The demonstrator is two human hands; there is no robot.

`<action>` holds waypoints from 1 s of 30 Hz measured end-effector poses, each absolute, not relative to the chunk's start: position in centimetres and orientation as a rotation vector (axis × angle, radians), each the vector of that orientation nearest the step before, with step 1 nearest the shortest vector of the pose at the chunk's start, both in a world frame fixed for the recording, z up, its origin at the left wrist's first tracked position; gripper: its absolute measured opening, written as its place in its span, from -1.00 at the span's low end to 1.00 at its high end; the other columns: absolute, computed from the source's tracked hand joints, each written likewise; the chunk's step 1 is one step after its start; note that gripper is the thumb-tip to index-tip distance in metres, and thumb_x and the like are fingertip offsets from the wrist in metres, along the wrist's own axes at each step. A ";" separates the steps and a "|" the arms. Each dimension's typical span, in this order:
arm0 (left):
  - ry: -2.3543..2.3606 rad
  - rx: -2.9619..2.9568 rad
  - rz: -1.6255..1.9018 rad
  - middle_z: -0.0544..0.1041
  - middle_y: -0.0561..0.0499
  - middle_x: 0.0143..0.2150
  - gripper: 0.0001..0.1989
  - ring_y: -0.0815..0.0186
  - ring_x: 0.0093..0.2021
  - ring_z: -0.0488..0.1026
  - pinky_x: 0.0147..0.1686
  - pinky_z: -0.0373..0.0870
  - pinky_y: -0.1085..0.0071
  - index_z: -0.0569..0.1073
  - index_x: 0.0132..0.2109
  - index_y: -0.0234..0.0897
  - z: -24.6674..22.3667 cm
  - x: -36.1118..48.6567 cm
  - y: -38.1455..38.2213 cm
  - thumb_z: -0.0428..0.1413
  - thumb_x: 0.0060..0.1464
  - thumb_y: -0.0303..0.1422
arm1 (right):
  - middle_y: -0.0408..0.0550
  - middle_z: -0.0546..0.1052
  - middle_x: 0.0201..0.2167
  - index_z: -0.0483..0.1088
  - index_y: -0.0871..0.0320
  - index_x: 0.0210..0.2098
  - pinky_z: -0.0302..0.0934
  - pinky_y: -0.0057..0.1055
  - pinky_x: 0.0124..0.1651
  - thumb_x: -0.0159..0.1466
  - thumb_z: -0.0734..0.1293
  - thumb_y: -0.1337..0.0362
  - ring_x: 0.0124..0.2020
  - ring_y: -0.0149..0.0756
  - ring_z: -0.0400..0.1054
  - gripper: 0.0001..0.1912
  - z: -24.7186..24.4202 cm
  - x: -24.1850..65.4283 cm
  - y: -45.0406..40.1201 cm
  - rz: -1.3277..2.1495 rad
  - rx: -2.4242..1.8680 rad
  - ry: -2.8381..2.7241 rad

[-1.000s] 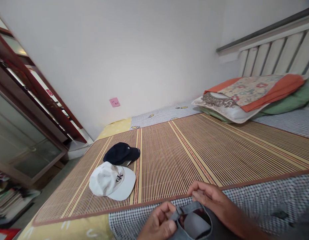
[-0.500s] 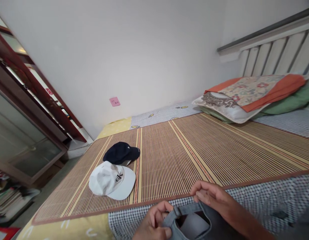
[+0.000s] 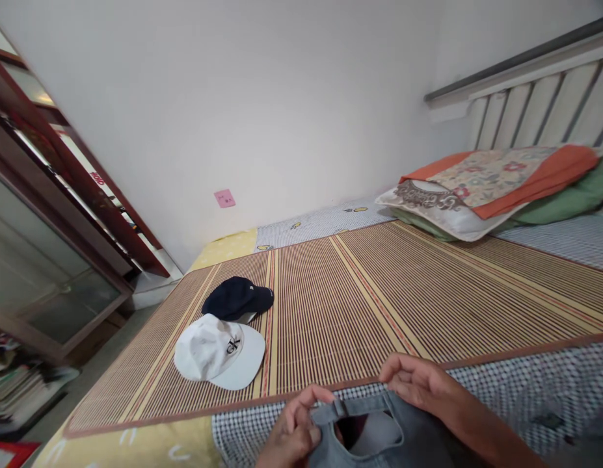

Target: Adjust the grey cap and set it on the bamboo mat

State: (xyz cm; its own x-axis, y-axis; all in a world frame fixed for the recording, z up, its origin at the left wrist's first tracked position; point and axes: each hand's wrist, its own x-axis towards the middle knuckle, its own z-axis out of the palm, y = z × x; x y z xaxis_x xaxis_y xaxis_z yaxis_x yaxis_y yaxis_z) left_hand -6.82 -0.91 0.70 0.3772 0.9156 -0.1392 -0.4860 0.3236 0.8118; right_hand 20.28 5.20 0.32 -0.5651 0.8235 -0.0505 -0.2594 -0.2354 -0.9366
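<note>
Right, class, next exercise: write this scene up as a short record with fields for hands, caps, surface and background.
Left hand: holding grey fabric cap beside strap buckle
Right hand: at that cap's other side, exact grip unclear
Lying caps: white cap with dark letters, nearer the camera than navy-blue cap
Surface: brown-and-tan striped mat
Far right: orange-edged floral cloth over white, brown-patterned pillow
</note>
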 end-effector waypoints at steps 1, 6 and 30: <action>0.637 0.762 1.026 0.52 0.01 -0.38 -0.58 0.39 -0.42 0.40 -0.41 0.24 0.54 0.48 -0.05 -0.26 0.9 -6.7 -1.0 0.41 0.00 -0.21 | -0.21 0.40 -0.41 0.41 0.13 -0.19 0.08 -0.49 -0.36 0.28 0.48 -0.07 -0.44 -0.46 0.22 -0.59 0.2 20.3 5.2 1.887 -0.722 -1.255; 0.586 0.841 1.084 0.50 0.05 -0.35 -0.57 0.41 -0.44 0.38 -0.45 0.22 0.56 0.32 -0.18 -0.19 1.3 -6.3 -0.7 0.39 0.02 -0.16 | -0.17 0.47 -0.38 0.41 0.12 -0.18 0.15 -0.46 -0.32 0.28 0.49 -0.05 -0.40 -0.41 0.31 -0.61 0.6 20.1 4.8 1.883 -0.734 -1.203; 0.629 0.829 1.120 0.60 0.00 -0.31 -0.69 0.29 -0.28 0.57 -0.22 0.42 0.42 0.51 -0.04 -0.21 1.9 -8.6 -1.0 0.36 0.11 -0.28 | -0.18 0.31 -0.37 0.37 0.09 -0.28 0.03 -0.37 -0.29 0.21 0.40 -0.28 -0.33 -0.29 0.17 -0.46 0.5 22.3 5.1 1.695 -0.812 -1.815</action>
